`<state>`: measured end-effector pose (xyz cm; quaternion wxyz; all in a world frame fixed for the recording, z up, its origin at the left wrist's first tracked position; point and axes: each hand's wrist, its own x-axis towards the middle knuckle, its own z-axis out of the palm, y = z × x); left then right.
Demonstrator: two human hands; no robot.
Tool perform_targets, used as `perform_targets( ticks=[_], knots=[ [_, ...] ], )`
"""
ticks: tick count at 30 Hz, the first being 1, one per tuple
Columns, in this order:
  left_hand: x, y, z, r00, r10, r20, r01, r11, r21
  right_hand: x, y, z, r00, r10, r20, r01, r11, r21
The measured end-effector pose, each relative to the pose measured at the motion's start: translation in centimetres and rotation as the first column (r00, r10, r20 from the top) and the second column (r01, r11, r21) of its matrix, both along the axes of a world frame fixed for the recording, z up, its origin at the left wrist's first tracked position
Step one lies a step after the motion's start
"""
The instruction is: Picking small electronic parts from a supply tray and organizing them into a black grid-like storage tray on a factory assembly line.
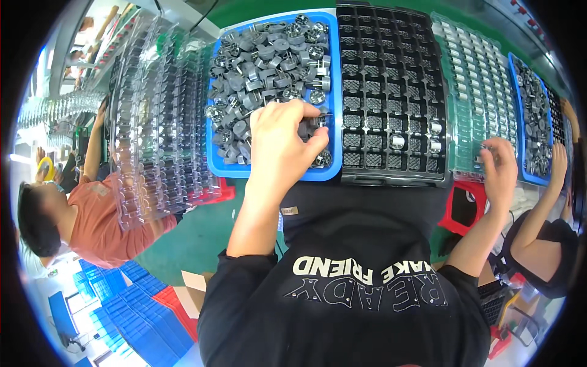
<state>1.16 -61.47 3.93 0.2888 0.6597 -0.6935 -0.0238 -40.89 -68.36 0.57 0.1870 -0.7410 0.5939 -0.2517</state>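
Observation:
My left hand (281, 137) is over the near right part of a blue tray (335, 92). Its thumb and forefinger curl round a small dark grey round part (309, 127). Many similar grey round parts (263, 61), some showing metal prongs, lie heaped in that tray. At the near right edge of a clear plastic tray (468, 131) my right hand (500, 165) has its fingers bent together. A small shiny bit shows at the fingertips, too small to name. Rows of silvery cylinders (474, 73) stand in the far part of the clear tray.
A black pocketed tray (394, 165) lies between, with a few silvery pieces (435, 127) in its near pockets. Stacked clear trays (159, 122) stand on the left. A second blue tray (535, 122) of grey parts is at right. Other people work on both sides.

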Motion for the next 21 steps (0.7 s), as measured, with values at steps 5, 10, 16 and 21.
perform_targets(
  ticks=[5,10,16,21],
  knots=[
    [0.0,-0.4,0.1,0.822,-0.256,-0.51,0.22,0.967,-0.129,2.7,1.6,0.4,0.876,-0.148,0.459,0.172,0.985,-0.011],
    [-4.5,0.2,-1.6,-0.055,-0.282,-0.958,0.312,0.907,-0.284,12.4,4.5,3.4,0.567,0.132,0.813,-0.185,0.982,-0.03],
    [-7.5,1.3,-0.1,0.013,-0.16,-0.987,0.261,0.953,-0.151,18.7,5.3,4.2,0.395,0.223,0.891,-0.352,0.933,-0.078],
    [-5.5,1.5,-0.7,-0.14,-0.128,-0.982,0.375,0.911,-0.173,18.5,5.0,4.7,0.357,0.165,0.919,-0.362,0.932,-0.026]
  ],
)
